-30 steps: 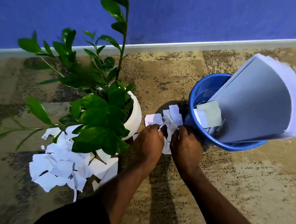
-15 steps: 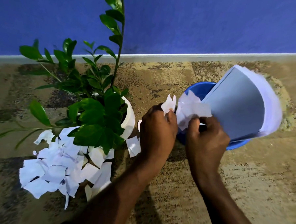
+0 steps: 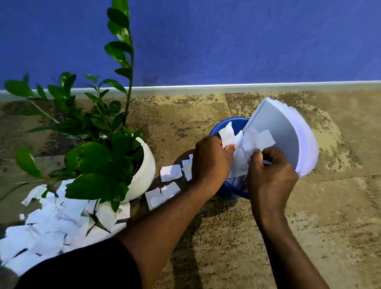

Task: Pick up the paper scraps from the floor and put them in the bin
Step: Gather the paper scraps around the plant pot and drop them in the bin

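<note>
A blue bin (image 3: 226,124) stands on the carpet, with a thick curved stack of white paper (image 3: 282,133) leaning out of it. My left hand (image 3: 211,158) and my right hand (image 3: 269,172) hold a bunch of white paper scraps (image 3: 247,143) together over the bin's mouth. A few loose scraps (image 3: 170,173) lie on the floor just left of the bin. A large heap of scraps (image 3: 48,221) covers the floor at the lower left, in front of the plant pot.
A white pot (image 3: 145,166) with a leafy green plant (image 3: 92,139) stands left of the bin, its leaves overhanging the scrap heap. A blue wall with a white skirting board (image 3: 232,87) runs behind. Brown patterned carpet (image 3: 313,217) stretches to the right.
Both hands gathered scraps off the floor beside the bin, lifted them and now hold them over the bin's opening. Fewer scraps lie next to the bin.
</note>
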Tool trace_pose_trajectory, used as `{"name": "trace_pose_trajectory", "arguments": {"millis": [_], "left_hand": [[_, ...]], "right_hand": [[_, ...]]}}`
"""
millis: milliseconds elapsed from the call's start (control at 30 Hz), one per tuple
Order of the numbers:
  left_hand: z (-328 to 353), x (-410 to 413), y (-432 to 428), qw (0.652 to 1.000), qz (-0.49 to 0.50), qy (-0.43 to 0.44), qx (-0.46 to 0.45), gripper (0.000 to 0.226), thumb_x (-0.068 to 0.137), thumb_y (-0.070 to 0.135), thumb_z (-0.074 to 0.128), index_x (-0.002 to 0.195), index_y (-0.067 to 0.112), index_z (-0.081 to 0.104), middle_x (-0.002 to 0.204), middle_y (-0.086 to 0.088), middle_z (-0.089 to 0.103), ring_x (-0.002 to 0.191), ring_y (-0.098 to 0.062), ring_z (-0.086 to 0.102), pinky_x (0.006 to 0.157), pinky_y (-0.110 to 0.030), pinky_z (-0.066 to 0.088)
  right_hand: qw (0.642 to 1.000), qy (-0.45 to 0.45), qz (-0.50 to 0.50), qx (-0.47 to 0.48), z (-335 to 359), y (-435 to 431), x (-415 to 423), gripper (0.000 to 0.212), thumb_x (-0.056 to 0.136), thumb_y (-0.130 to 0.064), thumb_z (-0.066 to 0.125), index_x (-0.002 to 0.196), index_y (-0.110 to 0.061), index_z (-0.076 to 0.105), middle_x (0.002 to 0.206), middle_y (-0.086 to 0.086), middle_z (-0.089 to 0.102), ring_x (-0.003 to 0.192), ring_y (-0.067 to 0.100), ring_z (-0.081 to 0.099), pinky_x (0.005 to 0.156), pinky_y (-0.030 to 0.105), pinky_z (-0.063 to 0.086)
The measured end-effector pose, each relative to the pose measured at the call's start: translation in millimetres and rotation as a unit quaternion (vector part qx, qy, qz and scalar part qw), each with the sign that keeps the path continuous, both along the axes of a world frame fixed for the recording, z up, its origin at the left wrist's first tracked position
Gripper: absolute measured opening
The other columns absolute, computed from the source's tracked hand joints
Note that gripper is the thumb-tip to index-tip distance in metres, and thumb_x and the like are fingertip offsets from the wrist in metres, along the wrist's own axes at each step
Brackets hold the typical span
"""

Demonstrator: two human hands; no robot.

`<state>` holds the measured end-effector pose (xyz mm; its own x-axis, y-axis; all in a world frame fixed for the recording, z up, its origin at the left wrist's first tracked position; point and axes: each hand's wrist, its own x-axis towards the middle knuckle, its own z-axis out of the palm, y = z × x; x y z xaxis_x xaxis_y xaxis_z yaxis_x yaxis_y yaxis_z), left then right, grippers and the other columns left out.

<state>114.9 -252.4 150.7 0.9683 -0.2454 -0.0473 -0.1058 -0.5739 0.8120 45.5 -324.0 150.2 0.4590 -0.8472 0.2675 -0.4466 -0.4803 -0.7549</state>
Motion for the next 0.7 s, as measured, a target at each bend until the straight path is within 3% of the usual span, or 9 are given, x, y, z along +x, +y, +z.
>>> {"name": "trace_pose_trajectory", "arguments": {"millis": [167,367,567,700], "left_hand": [[1,-1,-2,1.000,0.001,0.015,-0.025,0.033,0.087,0.034,0.066,0.098,0.003,0.068,0.097,-0.010,0.072,0.087,-0.024,0.066,0.065,-0.023,0.041],[5,2,-8,0.999,0.001,0.030,-0.042,0.034,0.081,0.034,0.073,0.100,0.006,0.069,0.098,-0.009,0.073,0.086,-0.023,0.068,0.067,-0.024,0.046],[9,2,-14,0.999,-0.004,0.014,-0.034,0.036,0.076,0.029,0.077,0.102,0.005,0.069,0.103,-0.009,0.072,0.091,-0.023,0.068,0.066,-0.021,0.042],[11,1,-14,0.998,-0.015,0.013,-0.054,0.035,0.074,0.028,0.080,0.099,0.005,0.069,0.098,-0.008,0.072,0.083,-0.020,0.067,0.064,-0.021,0.042]], "right_hand": [[1.000,-0.003,-0.001,-0.004,0,-3,-1,0.024,0.086,-0.017,0.053,0.062,-0.015,0.053,0.056,-0.001,0.050,0.057,0.019,0.047,0.057,0.024,0.026],[0.999,-0.026,-0.030,0.029,6,-4,-1,0.013,0.083,-0.016,0.059,0.084,-0.015,0.072,0.084,0.001,0.072,0.073,0.015,0.061,0.068,0.013,0.035],[0.998,-0.039,-0.035,0.034,12,-4,3,0.008,0.083,-0.019,0.061,0.084,-0.017,0.068,0.080,-0.006,0.067,0.076,0.015,0.064,0.075,0.022,0.046],[0.998,-0.044,-0.034,0.020,15,-3,5,0.009,0.083,-0.017,0.061,0.087,-0.015,0.069,0.083,-0.005,0.068,0.079,0.015,0.064,0.077,0.021,0.046]]}}
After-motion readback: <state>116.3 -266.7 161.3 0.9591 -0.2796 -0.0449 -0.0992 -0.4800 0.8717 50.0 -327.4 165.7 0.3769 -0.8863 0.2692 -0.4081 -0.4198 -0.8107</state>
